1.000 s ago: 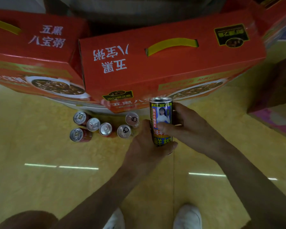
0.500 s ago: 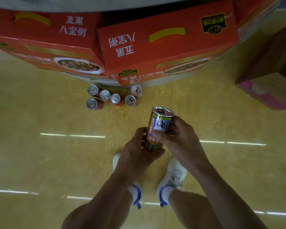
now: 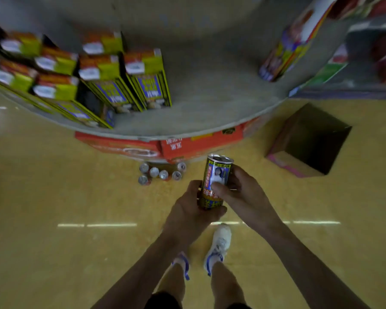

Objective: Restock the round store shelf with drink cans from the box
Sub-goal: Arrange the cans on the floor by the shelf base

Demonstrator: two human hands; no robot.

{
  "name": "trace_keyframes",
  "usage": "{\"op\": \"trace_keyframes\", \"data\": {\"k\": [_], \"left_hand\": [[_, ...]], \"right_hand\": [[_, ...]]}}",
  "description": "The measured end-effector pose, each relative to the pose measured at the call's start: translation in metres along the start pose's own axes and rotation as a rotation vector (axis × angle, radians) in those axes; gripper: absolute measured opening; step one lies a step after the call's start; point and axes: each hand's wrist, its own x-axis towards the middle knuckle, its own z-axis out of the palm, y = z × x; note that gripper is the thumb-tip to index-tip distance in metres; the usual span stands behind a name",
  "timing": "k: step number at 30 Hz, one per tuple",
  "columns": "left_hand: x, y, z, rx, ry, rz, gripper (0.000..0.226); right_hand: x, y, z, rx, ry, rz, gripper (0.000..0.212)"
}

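Off the front edge of the round shelf (image 3: 210,103), both hands grip one near-upright drink can (image 3: 216,175): left hand (image 3: 194,206) low, right hand (image 3: 243,195) mid-body. Stiff, slick metal, probably full, so hold its sides.
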Motion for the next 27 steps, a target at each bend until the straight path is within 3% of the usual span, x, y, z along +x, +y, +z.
{"op": "trace_keyframes", "data": {"k": [3,9,23,27], "left_hand": [[-0.026,0.047,-0.017,-0.023,-0.004,0.086,0.049],[-0.083,0.112,-0.051,0.042,0.056,0.266,0.034],[-0.156,0.196,-0.133,0.080,0.195,0.584,0.041],[-0.162,0.223,-0.149,0.096,0.248,0.648,0.050]], "right_hand": [[-0.018,-0.053,-0.017,-0.001,0.030,-0.068,0.036],[-0.056,-0.136,-0.029,-0.001,0.065,-0.240,0.042],[-0.103,-0.271,-0.022,-0.053,0.106,-0.598,0.027],[-0.106,-0.301,-0.026,-0.074,0.124,-0.684,0.039]]}}
